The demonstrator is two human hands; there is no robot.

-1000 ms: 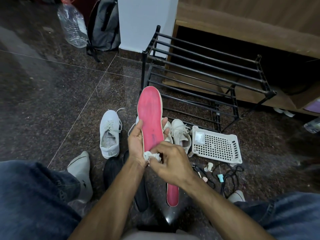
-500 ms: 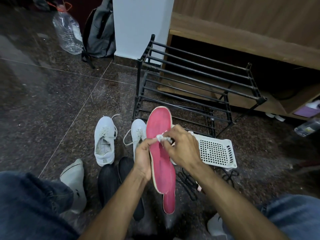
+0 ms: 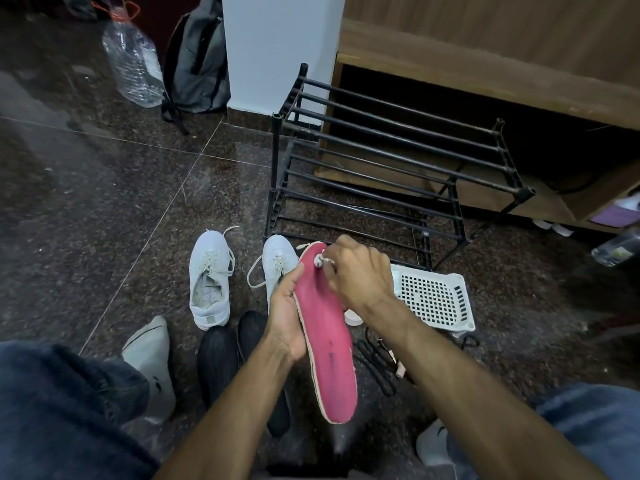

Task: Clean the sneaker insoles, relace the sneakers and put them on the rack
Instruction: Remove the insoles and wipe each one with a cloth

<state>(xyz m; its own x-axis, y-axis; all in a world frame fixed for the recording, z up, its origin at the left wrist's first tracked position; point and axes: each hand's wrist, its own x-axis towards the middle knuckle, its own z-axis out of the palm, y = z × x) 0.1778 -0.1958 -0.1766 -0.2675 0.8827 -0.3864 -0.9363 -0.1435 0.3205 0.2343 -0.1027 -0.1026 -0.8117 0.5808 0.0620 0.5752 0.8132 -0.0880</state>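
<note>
Head view shows the left hand [image 3: 285, 318] gripping the pink insole [image 3: 327, 337] above the floor, right hand [image 3: 358, 273] pinching a small wipe [image 3: 320, 260] at its toe; hard rubbing could bend it or pop it loose.

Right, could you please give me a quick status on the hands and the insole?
Left hand grips pink insole by its edge. Right hand pinches white wipe on its toe end. Nothing in the way.
</note>
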